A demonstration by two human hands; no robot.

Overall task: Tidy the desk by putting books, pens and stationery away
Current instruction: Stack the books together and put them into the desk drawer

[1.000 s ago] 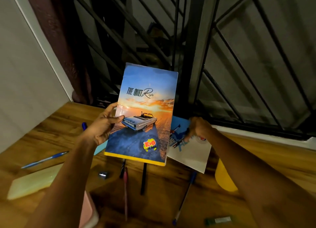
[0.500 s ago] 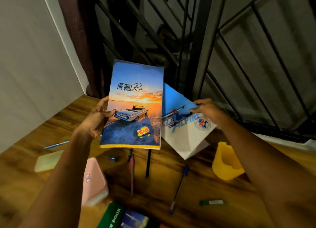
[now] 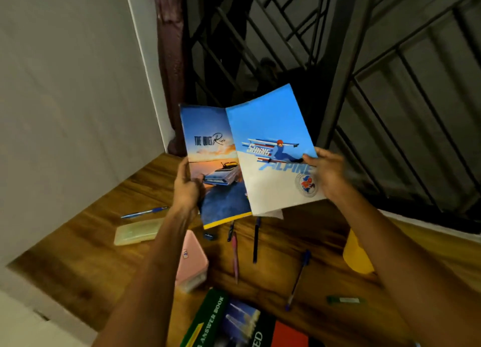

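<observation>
Above the wooden desk (image 3: pixel 299 240), both hands hold exercise books upright and clear of the surface. Left hand (image 3: pixel 186 187) grips the sunset book (image 3: pixel 210 169) by its left edge, thumb on the cover and fingers curled behind. Its cover reads "THE QUIET Ride" over a convertible on a road, with a yellow strip along the bottom edge. Right hand (image 3: pixel 326 173) pinches the ski book (image 3: pixel 273 148) at its right edge, thumb across the front. That cover shows a skier, the words "SKIING" and "ALPINE", and a round red-and-blue badge too blurred to read. The ski book overlaps the right part of the sunset book, their faces touching there.

Below them lie scattered pens: a dark pen (image 3: pixel 256 240), a pink pen (image 3: pixel 235 258) and a blue pen (image 3: pixel 298 279), apart from one another, with bare wood between. Another blue pen (image 3: pixel 144 212) lies near the wall at left, just above a pale case (image 3: pixel 138 232). A pink box (image 3: pixel 191 260) sits beside the left forearm. A small dark sharpener-like piece (image 3: pixel 209 236) lies near the pens. At the near edge a green book (image 3: pixel 205 320) reads "ANSWER BOOK". A yellow cup (image 3: pixel 356 258) shows partly behind the right forearm, and a green stick (image 3: pixel 345 300) lies near it. Window bars (image 3: pixel 364 60) stand close behind the desk's far edge.
</observation>
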